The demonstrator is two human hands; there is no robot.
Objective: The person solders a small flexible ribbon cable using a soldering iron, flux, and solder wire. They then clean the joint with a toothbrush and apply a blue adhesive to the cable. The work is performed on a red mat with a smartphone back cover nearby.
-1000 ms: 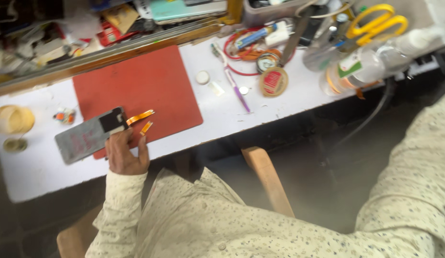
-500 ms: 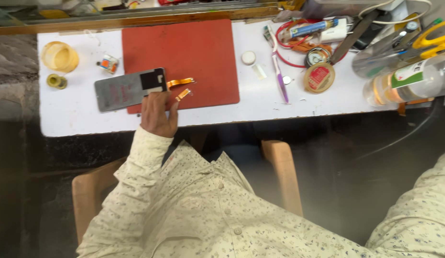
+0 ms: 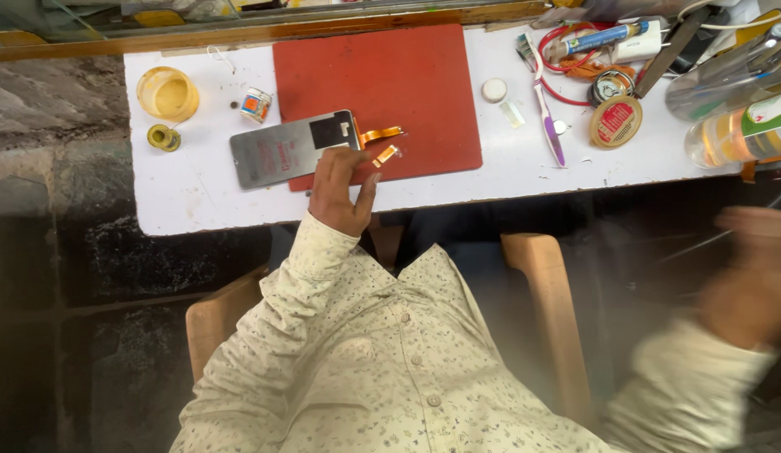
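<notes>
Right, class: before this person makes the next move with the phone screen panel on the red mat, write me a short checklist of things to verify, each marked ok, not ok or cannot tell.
1. Screen panel lies flat, partly on the red mat: ok.
2. Left hand steadies the panel at its lower edge: ok.
3. Orange flex cables lie free on the mat, not under the fingers: ok.
4. Right hand is ready at the white table: not ok, it is away from it and blurred.
5. Right hand holds a tool: cannot tell.
6. Purple toothbrush lies clear of the panel: ok.
</notes>
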